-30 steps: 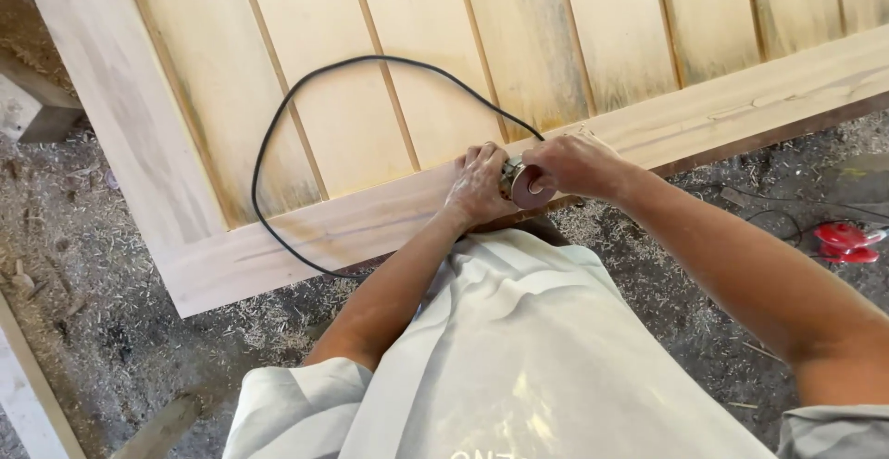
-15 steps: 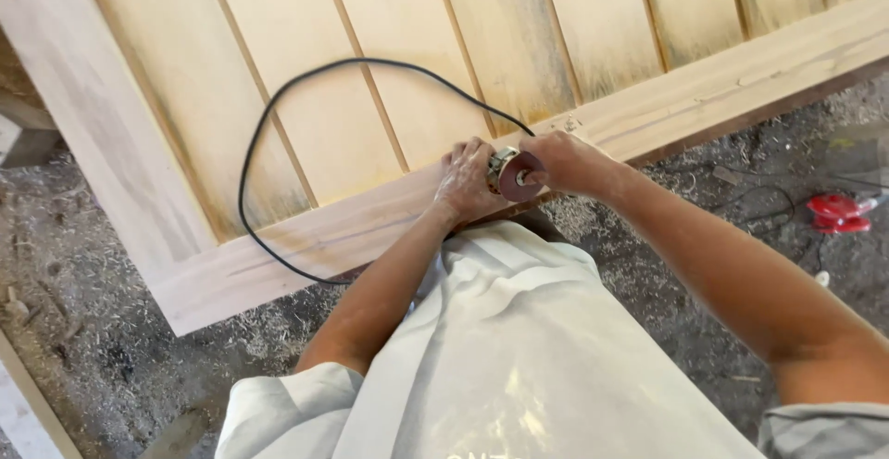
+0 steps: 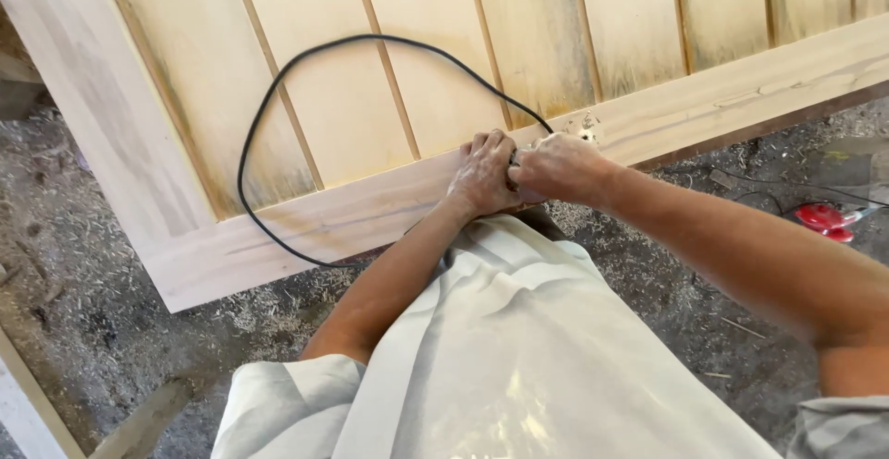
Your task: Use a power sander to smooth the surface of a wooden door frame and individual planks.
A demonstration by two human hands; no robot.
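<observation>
A large pale wooden door panel [image 3: 352, 98] with vertical slats lies flat in front of me. My left hand [image 3: 483, 176] and my right hand [image 3: 556, 168] are closed together around a small corded power sander, pressed on the panel's bottom rail [image 3: 306, 227] near its edge. The tool is almost wholly hidden by my fingers. Its black cord [image 3: 278, 88] runs from my hands in a wide loop over the slats and back down across the rail. My pale shirt [image 3: 500, 348] fills the lower view.
Wood shavings and sawdust cover the ground [image 3: 83, 264] around the panel. A red tool [image 3: 824, 218] with thin cables lies on the ground at the right. A pale plank edge [image 3: 28, 403] shows at the lower left.
My hands have closed tighter together over the sander, hiding its reddish disc, which was visible before. They sit slightly higher on the rail, and the view has shifted a little.
</observation>
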